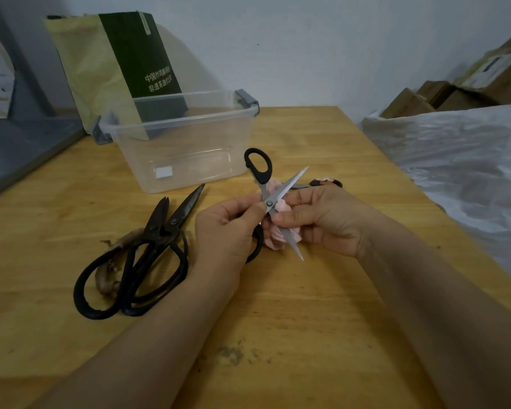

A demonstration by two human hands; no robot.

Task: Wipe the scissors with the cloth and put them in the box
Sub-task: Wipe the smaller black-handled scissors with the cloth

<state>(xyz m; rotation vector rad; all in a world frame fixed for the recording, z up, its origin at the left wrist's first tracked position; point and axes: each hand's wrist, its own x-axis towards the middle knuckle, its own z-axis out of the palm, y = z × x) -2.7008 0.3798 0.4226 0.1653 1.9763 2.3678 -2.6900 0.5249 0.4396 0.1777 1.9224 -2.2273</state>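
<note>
Mind the blades first: the scissors (268,202) are spread wide open, one tip pointing up toward the box (189,154) and the other pointing down toward you, bare below your right hand (322,219). Your fingers press the pink cloth (278,240) just beside an edge, so a slip along the blade could likely cut you. The left hand (227,228) has only a narrow grip, thumb and forefinger pinching the metal at the pivot, so the scissors could swivel if the cloth drags (a bunched cloth snags easily on the serrated blade).

As for pose, both forearms reach in from the near edge and meet above the counter (307,290). Your left hand curls in, with the lower black handle loop against its palm. Your right hand's grip is closed round the wadded cloth, holding it against the crossing blades.

The scissors are held in the air, just in front of the clear box, not yet in it. Two old black scissors (148,249) lie on the counter to the left.
</note>
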